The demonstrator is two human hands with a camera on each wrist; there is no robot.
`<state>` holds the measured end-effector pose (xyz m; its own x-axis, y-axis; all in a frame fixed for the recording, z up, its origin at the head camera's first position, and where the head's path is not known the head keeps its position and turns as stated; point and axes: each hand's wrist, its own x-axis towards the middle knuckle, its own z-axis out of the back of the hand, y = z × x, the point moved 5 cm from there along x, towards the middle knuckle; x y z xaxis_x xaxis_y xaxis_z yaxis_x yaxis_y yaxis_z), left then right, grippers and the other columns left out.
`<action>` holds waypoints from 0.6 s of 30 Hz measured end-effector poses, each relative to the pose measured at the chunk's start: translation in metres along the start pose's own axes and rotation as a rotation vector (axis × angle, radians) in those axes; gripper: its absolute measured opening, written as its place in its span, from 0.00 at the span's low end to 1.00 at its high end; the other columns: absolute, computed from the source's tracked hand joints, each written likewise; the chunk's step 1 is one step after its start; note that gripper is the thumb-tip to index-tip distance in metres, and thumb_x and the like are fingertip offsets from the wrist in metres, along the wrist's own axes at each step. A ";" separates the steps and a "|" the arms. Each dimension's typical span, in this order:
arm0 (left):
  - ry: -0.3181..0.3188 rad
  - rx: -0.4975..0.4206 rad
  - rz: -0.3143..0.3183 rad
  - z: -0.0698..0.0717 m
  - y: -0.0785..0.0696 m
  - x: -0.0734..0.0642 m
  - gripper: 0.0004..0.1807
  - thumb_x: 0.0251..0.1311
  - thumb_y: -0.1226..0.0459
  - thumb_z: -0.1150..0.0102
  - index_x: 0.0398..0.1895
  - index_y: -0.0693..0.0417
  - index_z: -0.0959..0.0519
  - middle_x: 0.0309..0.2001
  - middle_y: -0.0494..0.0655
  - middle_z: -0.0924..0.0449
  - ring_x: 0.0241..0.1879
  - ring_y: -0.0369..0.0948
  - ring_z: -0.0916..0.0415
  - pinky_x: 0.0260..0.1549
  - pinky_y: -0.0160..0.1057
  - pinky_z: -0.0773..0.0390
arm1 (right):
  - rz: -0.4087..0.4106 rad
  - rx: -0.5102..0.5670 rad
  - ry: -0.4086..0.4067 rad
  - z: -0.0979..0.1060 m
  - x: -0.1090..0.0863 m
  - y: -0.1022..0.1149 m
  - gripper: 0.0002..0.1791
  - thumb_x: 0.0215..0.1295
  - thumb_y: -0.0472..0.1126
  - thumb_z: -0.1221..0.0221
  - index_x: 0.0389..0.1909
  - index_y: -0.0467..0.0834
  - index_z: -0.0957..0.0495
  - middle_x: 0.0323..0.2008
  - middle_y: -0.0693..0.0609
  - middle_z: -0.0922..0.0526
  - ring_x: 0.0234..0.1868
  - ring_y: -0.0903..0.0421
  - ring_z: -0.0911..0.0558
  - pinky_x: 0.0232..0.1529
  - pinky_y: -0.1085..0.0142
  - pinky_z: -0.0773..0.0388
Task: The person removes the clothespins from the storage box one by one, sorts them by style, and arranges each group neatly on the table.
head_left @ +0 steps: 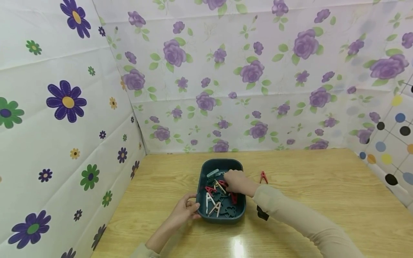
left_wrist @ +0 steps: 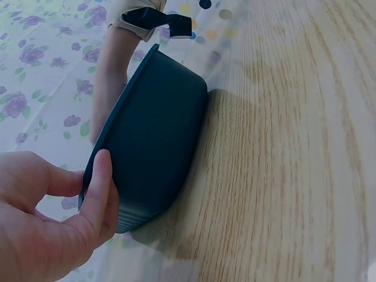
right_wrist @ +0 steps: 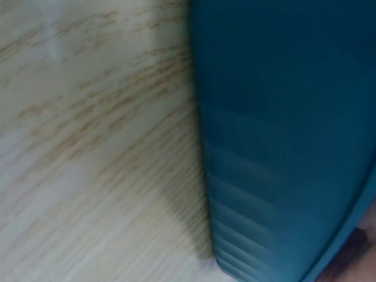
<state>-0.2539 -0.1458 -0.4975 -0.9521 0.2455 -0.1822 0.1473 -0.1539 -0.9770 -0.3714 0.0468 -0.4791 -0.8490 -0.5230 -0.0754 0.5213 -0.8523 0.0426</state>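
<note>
A dark teal plastic bin (head_left: 222,220) stands on the table, holding several clothespins. My left hand (head_left: 184,212) pinches its left rim; in the left wrist view the thumb and fingers (left_wrist: 101,176) close on the rim from both sides. My right hand (head_left: 238,182) reaches down into the bin from the right, its fingertips hidden among the clothespins, so what it holds I cannot tell. Around it lie red clothespins (head_left: 210,190), a white clothespin (head_left: 207,203), a pale pink clothespin (head_left: 215,209) and teal pieces (head_left: 230,211). The right wrist view mostly shows the bin's outer wall (right_wrist: 276,129).
One red clothespin (head_left: 263,176) lies on the wooden table (head_left: 300,179), right of the bin. A flowered cloth (head_left: 206,118) hangs behind the table, and another patterned cloth (head_left: 96,150) closes off the left side. A black wrist device (head_left: 262,213) shows under the right forearm.
</note>
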 end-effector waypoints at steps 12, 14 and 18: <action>0.007 0.001 -0.001 -0.001 -0.001 0.000 0.25 0.70 0.69 0.52 0.67 0.69 0.43 0.41 0.61 0.25 0.32 0.38 0.23 0.38 0.39 0.15 | 0.019 0.173 -0.188 0.023 -0.010 -0.021 0.11 0.55 0.41 0.35 0.26 0.46 0.29 0.19 0.54 0.31 0.19 0.59 0.34 0.20 0.68 0.41; 0.009 -0.002 -0.002 -0.001 -0.001 -0.001 0.25 0.70 0.69 0.52 0.66 0.69 0.44 0.41 0.61 0.25 0.32 0.38 0.23 0.38 0.38 0.15 | 0.003 0.205 -0.198 0.026 -0.015 -0.027 0.10 0.56 0.42 0.35 0.28 0.45 0.28 0.20 0.54 0.30 0.20 0.59 0.33 0.20 0.69 0.40; 0.006 0.000 0.003 -0.001 -0.001 -0.001 0.25 0.70 0.69 0.52 0.66 0.69 0.43 0.41 0.62 0.25 0.33 0.38 0.23 0.38 0.37 0.15 | -0.023 0.274 -0.236 0.035 -0.025 -0.041 0.09 0.58 0.41 0.37 0.30 0.45 0.28 0.20 0.53 0.29 0.19 0.59 0.32 0.18 0.68 0.40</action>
<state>-0.2532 -0.1449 -0.4968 -0.9500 0.2511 -0.1858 0.1501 -0.1546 -0.9765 -0.3743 0.0943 -0.4443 -0.8733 -0.4631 0.1513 0.4868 -0.8161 0.3115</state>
